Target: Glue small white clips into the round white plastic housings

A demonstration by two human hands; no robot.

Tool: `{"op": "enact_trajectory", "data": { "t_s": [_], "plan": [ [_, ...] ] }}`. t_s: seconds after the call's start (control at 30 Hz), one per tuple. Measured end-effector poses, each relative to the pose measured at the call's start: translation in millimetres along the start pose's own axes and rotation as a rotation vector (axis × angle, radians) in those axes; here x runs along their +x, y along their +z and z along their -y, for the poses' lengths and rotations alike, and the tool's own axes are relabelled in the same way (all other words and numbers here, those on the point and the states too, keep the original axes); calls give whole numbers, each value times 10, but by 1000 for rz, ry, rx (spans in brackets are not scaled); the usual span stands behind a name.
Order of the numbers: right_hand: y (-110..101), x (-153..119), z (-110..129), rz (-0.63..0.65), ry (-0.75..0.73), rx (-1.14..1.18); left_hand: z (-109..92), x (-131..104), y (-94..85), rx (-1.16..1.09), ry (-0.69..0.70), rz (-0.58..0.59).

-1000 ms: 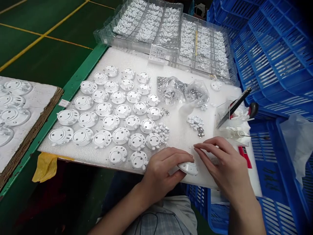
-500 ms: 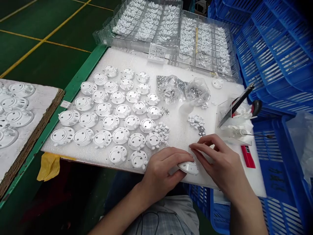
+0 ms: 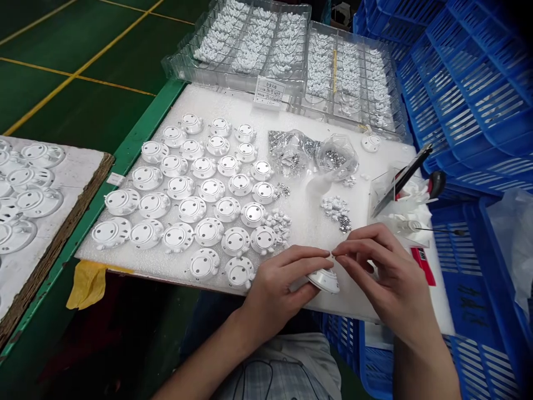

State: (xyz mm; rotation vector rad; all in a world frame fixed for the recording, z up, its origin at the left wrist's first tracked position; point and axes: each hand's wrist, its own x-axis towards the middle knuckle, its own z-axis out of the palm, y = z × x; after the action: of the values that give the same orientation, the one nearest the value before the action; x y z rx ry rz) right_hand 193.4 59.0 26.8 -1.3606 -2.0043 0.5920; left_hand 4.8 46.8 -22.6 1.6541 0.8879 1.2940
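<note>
Near the front edge of the white foam board (image 3: 300, 230), my left hand (image 3: 283, 283) grips a round white part (image 3: 325, 280), tilted, between thumb and fingers. Just right of it, my right hand (image 3: 378, 266) is closed in a pinch, its fingertips close to my left fingertips above the part; whatever they hold is too small to make out. Several similar white round parts (image 3: 192, 209) with dark dots stand in rows to the left. Small white pieces (image 3: 334, 206) and small metal pieces (image 3: 345, 224) lie beyond my hands.
Plastic bags of metal bits (image 3: 335, 155) lie mid-board. Clear trays (image 3: 300, 100) of white parts stand at the back. A clear holder (image 3: 383, 194) with tools, a red item (image 3: 425, 268) and blue crates (image 3: 474, 100) are on the right. Another board (image 3: 79, 166) is at left.
My right hand has shifted slightly up and right. My left index finger has straightened toward the right fingertips, and more of the round part shows. The whole view has moved a little.
</note>
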Motion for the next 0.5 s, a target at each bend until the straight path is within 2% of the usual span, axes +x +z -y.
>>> {"op": "enact_trajectory", "data": {
  "t_s": [0.3,0.5],
  "plan": [
    [7,-26,33,-5,-36,-14,-16,10,-21,-64,-56,-4],
    [27,-45,23,-28,-47,-20,-11,-3,-13,-69,-47,-10]
  ]
}}
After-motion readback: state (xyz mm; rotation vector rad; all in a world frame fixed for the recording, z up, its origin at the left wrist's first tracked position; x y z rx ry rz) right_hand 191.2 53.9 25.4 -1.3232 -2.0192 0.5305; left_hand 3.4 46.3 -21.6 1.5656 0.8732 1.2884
